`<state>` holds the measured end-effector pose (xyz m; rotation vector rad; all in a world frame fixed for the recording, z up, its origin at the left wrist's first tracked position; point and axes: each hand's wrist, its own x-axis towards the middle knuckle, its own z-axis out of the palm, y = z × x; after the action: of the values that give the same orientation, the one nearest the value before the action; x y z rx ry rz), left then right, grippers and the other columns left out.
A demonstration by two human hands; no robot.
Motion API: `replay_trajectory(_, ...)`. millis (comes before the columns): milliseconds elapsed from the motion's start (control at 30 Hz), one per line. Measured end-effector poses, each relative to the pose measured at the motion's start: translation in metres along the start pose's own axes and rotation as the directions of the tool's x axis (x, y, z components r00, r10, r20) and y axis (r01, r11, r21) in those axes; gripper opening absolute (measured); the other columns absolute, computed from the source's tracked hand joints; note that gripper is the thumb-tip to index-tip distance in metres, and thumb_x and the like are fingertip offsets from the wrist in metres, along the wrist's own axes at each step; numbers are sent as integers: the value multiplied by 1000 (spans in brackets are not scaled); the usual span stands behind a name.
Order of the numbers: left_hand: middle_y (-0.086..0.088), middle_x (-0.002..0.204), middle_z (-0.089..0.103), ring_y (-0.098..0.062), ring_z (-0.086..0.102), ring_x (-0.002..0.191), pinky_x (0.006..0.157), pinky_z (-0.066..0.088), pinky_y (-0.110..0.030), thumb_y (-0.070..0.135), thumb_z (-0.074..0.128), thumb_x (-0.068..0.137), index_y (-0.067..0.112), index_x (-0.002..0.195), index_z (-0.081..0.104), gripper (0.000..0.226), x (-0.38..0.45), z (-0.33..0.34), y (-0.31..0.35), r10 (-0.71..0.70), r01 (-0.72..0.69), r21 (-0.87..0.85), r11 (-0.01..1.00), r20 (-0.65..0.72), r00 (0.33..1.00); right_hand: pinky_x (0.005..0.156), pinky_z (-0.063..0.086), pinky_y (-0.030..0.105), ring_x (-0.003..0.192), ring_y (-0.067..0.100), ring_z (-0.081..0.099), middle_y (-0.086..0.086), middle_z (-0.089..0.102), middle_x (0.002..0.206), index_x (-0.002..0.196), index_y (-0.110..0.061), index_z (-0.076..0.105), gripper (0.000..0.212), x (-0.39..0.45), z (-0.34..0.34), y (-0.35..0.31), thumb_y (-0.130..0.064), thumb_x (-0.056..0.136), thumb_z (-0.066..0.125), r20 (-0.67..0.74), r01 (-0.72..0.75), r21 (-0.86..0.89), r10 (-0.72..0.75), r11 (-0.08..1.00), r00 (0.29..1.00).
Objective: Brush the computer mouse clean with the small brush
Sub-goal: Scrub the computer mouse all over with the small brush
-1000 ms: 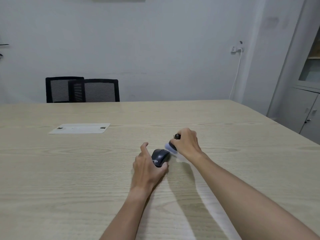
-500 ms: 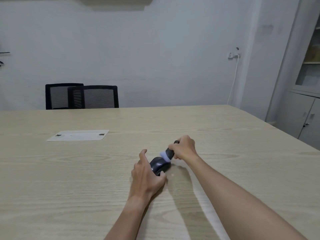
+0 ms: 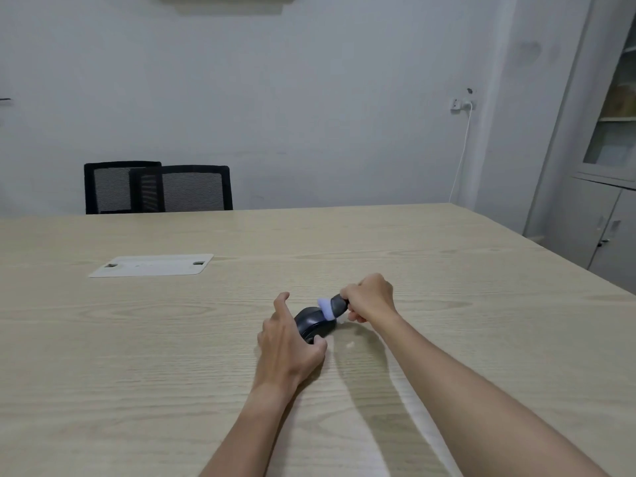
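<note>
A black computer mouse [image 3: 311, 323] lies on the wooden table [image 3: 137, 339] near the middle. My left hand [image 3: 289, 346] grips it from the near left side, thumb against its near edge and index finger raised past its far side. My right hand [image 3: 370, 297] holds the small brush [image 3: 332, 306] by its dark handle. The pale bristles point left and touch the mouse's far right top. Part of the mouse is hidden behind my left hand.
A white flat plate [image 3: 151, 265] with two slots sits on the table at the far left. Two black mesh chairs [image 3: 158, 189] stand behind the far edge. A grey cabinet [image 3: 605, 187] is at the right beyond the table's edge.
The brush has swept from beside the mouse's right side onto its top. My left hand keeps its hold on the mouse. The camera has tilted slightly down.
</note>
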<state>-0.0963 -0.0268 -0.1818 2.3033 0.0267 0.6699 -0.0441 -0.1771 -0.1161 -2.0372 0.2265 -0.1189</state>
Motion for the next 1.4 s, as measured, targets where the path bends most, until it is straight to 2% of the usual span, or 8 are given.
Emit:
replay_trajectory(200,-1,98,56,-25,51,100,95,39,-41,37,60,63,21,138,21,86,-1,-1,1,-12,12,-8,1000,23,1000,49,37,28,53,27,52,9,46,56,58,-10,40,25,1,-11,0,-2,75,57,-91,145,-127,-157,981,983)
replay_trajectory(433,-3,101,60,-27,53,101,92,41,-41,36,65,69,22,135,25,78,0,-1,1,-23,23,-6,1000,28,999,46,46,23,46,18,60,11,59,64,72,-5,64,8,-12,1,-3,-10,79,66,110,138,34,-141,990,984)
replay_trajectory(600,1,101,54,-24,49,101,86,36,-35,51,67,72,32,124,39,62,3,2,-1,-18,14,69,998,59,998,50,28,29,56,23,34,5,34,61,59,-13,33,31,-5,-6,7,-5,77,58,-59,228,-122,-237,966,970)
replay_trajectory(700,2,102,47,-19,44,100,85,33,-33,56,66,71,39,116,47,52,3,3,0,6,-14,104,994,81,997,49,36,29,45,23,47,11,43,56,60,-10,48,16,-11,-8,6,-6,73,57,-59,202,-28,-203,979,977)
replay_trajectory(900,8,141,38,-18,36,124,94,25,-35,14,51,70,33,130,47,62,2,-4,1,83,-96,56,994,194,978,49,50,28,45,21,62,10,60,56,63,-6,60,11,-21,-4,10,-7,74,60,109,43,110,-55,993,993)
replay_trajectory(1067,14,134,44,-15,37,118,93,22,-28,14,42,69,32,133,46,67,-1,-4,3,80,-89,50,995,158,984,51,29,32,48,23,47,3,28,52,57,-12,35,12,-23,-5,8,-9,59,47,-21,191,-103,-194,976,981)
replay_trajectory(1267,18,110,45,-14,39,98,83,28,-32,10,44,65,28,111,50,49,-1,-4,6,73,-82,60,995,138,988,46,47,24,46,24,67,10,61,56,72,-2,65,7,-30,-6,1,-6,74,59,117,-9,193,-14,981,993)
replay_trajectory(1400,7,115,54,-19,44,102,88,33,-30,11,46,66,24,118,52,53,-1,-2,3,62,-68,47,997,113,992,46,45,26,52,31,71,12,57,53,63,-8,57,8,-31,-1,10,-4,69,53,67,40,14,-41,999,997)
